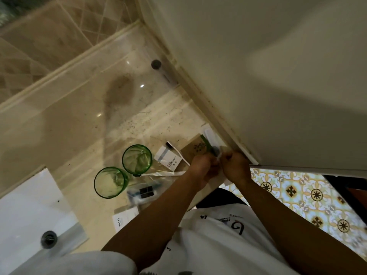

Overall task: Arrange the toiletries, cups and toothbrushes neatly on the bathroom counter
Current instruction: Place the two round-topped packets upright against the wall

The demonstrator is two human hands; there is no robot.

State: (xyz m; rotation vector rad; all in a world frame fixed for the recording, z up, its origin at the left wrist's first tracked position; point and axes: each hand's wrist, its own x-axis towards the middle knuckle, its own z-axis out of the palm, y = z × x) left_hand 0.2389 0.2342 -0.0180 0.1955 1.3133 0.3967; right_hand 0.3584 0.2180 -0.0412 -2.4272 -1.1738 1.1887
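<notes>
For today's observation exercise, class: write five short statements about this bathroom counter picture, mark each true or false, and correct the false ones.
1. Two green glasses stand upright side by side on the counter. True.
2. Both glasses hold toothbrushes. False: both look empty; a white toothbrush lies flat on the counter beside a small white box.
3. The left hand and right hand are close together at the counter's edge by the wall, working on something small. True.
4. A white sink with a drain lies left of the glasses. True.
5. The floor is plain white. False: it is patterned tile.
</notes>
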